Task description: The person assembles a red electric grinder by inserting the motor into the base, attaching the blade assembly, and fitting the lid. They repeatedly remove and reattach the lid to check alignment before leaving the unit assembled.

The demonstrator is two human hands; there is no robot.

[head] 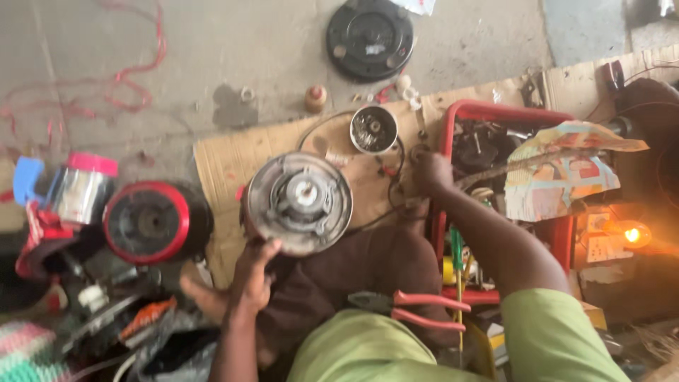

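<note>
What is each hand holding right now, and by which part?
The left hand holds the round grey metal motor housing by its lower rim. The right hand rests at the red metal toolbox edge; any hold there cannot be told.

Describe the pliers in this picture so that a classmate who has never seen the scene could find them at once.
Start at the sheet of cardboard on the floor and come down past the round grey metal disc that the left hand steadies. The pliers lie on the person's brown lap, just above the green shirt. Their pink-red handles pointing right set them apart from the green-handled screwdriver nearby.
</note>
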